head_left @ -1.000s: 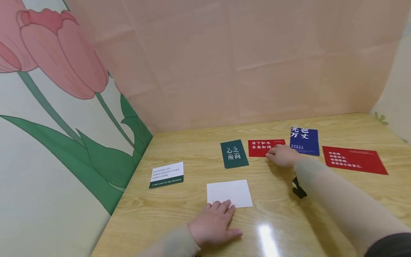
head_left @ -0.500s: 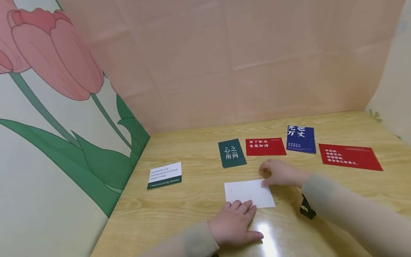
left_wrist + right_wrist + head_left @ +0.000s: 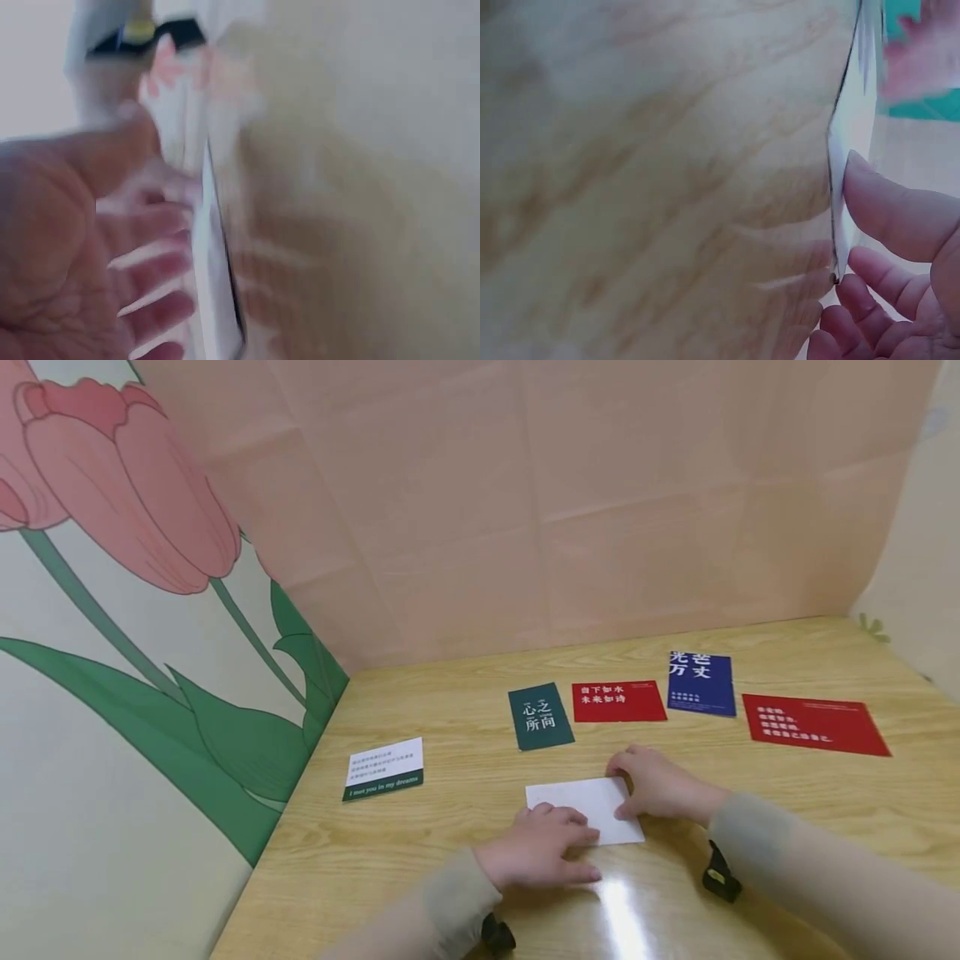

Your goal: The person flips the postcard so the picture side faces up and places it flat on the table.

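A white card [image 3: 592,802] lies face down or blank side up on the wooden table, between both hands. My right hand [image 3: 663,785] holds it at its right end, thumb on the white face and curled fingers at the far edge. In the right wrist view the thumb presses on the card [image 3: 847,180] near its corner. The left hand [image 3: 540,847] reaches over the card's near-left part with loosely extended fingers. Those fingers [image 3: 154,274] show beside the card [image 3: 214,277] in the blurred left wrist view.
Behind the hands lie a green card [image 3: 541,735], a red card [image 3: 619,712], a blue card [image 3: 701,687] and a larger red card [image 3: 817,724]. A white-and-green card [image 3: 384,768] lies at the left. A peach cloth [image 3: 562,527] hangs along the table's back edge.
My right hand has come back from the red card to the white card's right end. The white card shifted right with the left hand, whose fingers now lie farther over it.
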`<state>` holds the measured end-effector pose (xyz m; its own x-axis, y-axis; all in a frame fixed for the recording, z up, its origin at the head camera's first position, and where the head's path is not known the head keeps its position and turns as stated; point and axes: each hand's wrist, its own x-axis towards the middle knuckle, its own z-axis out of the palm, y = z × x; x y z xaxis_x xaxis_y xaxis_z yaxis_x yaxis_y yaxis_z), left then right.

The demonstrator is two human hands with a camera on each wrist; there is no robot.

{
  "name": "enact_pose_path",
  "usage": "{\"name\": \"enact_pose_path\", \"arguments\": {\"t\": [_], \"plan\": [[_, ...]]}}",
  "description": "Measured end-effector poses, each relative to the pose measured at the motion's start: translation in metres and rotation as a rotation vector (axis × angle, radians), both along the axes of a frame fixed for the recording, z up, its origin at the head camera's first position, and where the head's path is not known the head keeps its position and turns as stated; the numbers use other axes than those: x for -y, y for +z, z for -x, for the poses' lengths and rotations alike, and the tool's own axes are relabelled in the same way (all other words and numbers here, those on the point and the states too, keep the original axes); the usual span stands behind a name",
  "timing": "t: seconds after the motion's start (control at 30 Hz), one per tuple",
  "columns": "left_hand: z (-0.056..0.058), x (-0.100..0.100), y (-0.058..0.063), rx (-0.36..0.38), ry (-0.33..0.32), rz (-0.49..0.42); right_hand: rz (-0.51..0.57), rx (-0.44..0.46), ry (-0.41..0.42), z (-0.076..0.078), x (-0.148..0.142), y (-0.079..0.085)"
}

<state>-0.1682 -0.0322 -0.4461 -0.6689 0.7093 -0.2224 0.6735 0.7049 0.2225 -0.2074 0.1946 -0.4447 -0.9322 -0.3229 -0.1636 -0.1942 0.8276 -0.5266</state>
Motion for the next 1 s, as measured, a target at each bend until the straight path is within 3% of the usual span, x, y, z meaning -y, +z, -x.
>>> {"name": "enact_pose_path", "arguments": {"t": [0.17, 0.27, 0.47, 0.77, 1.0], "plan": [[0.034, 0.008, -0.005, 0.029, 0.289, -0.106, -0.008, 0.035, -0.022, -0.001, -0.002, 0.002], [0.048, 0.012, -0.009, 0.077, 0.384, -0.120, -0.008, 0.047, -0.030, -0.001, -0.002, 0.001], [0.060, 0.016, -0.012, 0.130, 0.416, -0.140, 0.009, 0.063, -0.039, -0.002, -0.004, 0.000], [0.062, 0.016, -0.012, 0.193, 0.450, -0.198, 0.073, 0.063, -0.049, -0.003, -0.003, -0.004], [0.064, 0.021, -0.013, 0.356, 0.506, -0.392, 0.269, 0.166, -0.117, -0.004, -0.006, -0.008]]}}
